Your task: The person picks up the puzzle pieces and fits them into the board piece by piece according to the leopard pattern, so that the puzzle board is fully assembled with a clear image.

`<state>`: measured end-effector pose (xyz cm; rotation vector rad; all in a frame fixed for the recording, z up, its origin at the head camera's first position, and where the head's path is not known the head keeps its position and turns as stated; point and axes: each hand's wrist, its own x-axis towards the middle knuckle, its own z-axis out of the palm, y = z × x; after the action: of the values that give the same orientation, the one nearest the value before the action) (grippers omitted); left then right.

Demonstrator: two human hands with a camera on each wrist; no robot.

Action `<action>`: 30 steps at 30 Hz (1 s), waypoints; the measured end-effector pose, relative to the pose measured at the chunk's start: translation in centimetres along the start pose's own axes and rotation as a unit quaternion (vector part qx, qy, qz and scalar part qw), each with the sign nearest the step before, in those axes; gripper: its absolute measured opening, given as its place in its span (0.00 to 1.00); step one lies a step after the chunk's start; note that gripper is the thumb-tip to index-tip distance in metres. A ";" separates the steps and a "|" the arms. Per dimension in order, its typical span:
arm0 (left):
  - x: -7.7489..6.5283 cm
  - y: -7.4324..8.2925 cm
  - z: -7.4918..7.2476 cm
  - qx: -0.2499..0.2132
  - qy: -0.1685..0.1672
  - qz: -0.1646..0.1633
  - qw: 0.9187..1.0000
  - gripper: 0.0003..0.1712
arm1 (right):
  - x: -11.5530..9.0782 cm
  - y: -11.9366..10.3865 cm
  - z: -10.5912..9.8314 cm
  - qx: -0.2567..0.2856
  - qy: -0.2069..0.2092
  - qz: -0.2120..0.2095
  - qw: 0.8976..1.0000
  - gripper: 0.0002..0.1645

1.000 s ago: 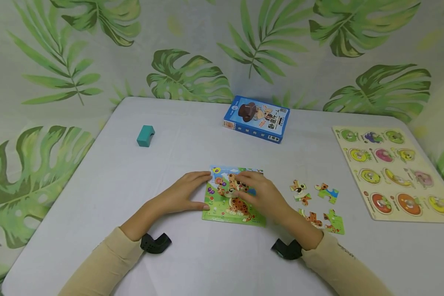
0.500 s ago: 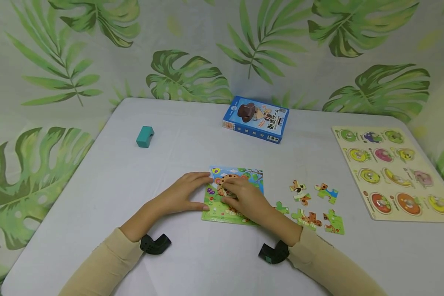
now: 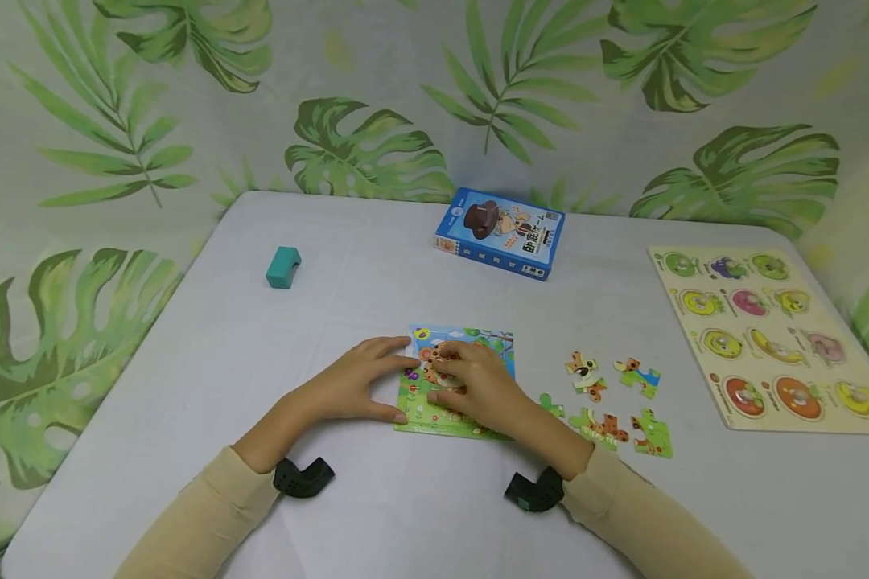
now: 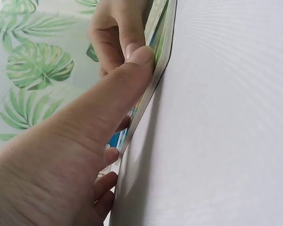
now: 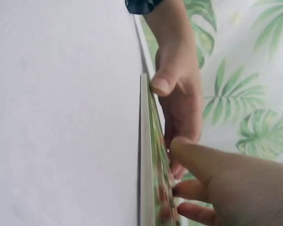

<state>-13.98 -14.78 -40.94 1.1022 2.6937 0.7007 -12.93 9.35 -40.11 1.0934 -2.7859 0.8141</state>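
Note:
In the head view a jigsaw puzzle board [image 3: 420, 417] with a cartoon leopard on green grass lies flat at the near middle of the table. Along its left side rests my left hand [image 3: 358, 382], fingertips at the upper edge and thumb at the lower corner. My right hand [image 3: 481, 384] is over the board's centre, its bent fingers and thumb around a puzzle piece [image 3: 445, 379] at the leopard's head, mostly covered. Seen edge-on in the right wrist view, the board [image 5: 147, 141] has my right fingertips touching its face. Loose puzzle pieces [image 3: 586, 375] lie to the right.
A blue game box [image 3: 503, 233] lies at the back. The teal block [image 3: 283, 267] sits at the back left. On the right is a wooden fruit knob board [image 3: 768, 342]. More pieces [image 3: 652, 433] lie near my right forearm. A leaf-patterned cloth [image 3: 365, 149] hangs behind.
My right hand has moved left across the board, from its right part to the leopard's head, then stayed nearly still. The left hand has held its place at the left edge.

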 end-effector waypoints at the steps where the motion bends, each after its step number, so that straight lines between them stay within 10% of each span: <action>1: 0.0 0.1 0.0 0.001 -0.005 -0.002 1.000 0.43 | -0.1 0.1 -0.3 0.009 -0.014 0.005 1.000 0.29; 13: -0.1 0.7 -0.2 0.003 -0.027 -0.023 0.999 0.49 | -1.1 1.6 -1.1 0.019 -0.138 -0.003 0.990 0.42; 22: 0.0 0.6 0.0 0.002 -0.023 -0.018 1.000 0.51 | -2.1 0.7 -3.6 0.151 -0.099 0.086 0.980 0.41; 30: -0.1 0.6 0.0 0.000 -0.026 -0.026 0.999 0.51 | -5.1 1.9 -7.6 0.148 -0.010 0.098 0.984 0.42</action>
<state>-13.56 -14.45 -40.67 1.0310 2.6676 0.6546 -11.46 17.32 -35.57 0.8678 -2.8873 1.2808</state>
